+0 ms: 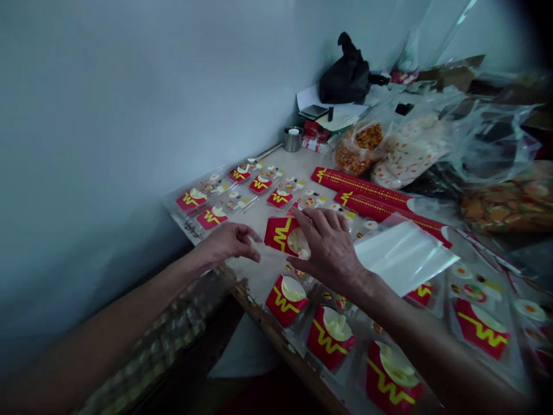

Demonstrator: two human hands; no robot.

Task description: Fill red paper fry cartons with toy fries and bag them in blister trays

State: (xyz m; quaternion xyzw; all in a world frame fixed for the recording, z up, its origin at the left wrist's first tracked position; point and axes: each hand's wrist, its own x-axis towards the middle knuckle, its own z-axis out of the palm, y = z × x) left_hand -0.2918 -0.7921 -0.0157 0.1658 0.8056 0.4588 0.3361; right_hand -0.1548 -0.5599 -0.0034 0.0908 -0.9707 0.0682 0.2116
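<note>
My left hand is at the table's near left edge, its fingers curled and its thumb below, at the edge of a clear plastic bag. A red carton with a yellow zigzag and pale pieces in its mouth lies at that bag. My right hand reaches over the carton's right end, with thumb and index finger on opposite sides of it. Part of the carton is hidden under that hand. Beside my right wrist lies a stack of clear plastic sleeves.
Similar bagged red cartons lie in rows along the front edge and at the far left. Two long stacks of flat red cartons lie behind. Plastic bags of small pieces, a metal cup and a black bag stand farther back.
</note>
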